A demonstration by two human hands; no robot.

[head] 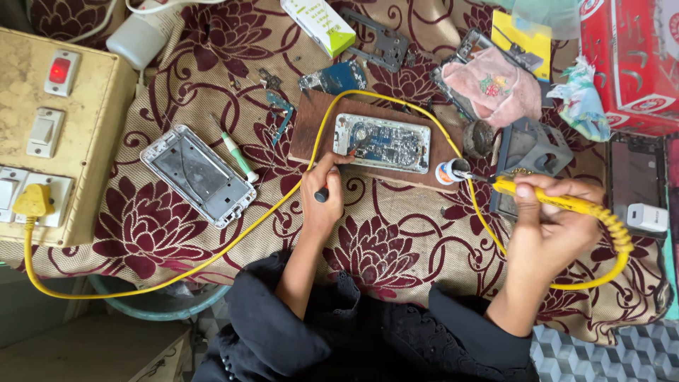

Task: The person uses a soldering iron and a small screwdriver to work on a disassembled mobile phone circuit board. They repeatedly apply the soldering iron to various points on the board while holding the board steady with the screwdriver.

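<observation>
An opened phone (382, 143) with its circuit board showing lies on a brown wooden block (308, 124). My left hand (324, 192) is closed on a small dark-handled tool (322, 194) whose tip touches the phone's left end. My right hand (552, 219) grips a yellow soldering iron (548, 199). Its metal tip rests at a small round white pot (447, 172) just right of the block. The iron's yellow cable (233, 238) loops over the table to a yellow plug (32, 201).
A phone frame (198, 175) and green-tipped screwdriver (238, 155) lie left. A beige switchboard (53, 127) stands at far left. Behind are loose circuit parts (332, 76), a white-green box (318, 25), pink cloth (493, 85), grey metal stand (530, 148), red box (629, 64) and white charger (647, 218).
</observation>
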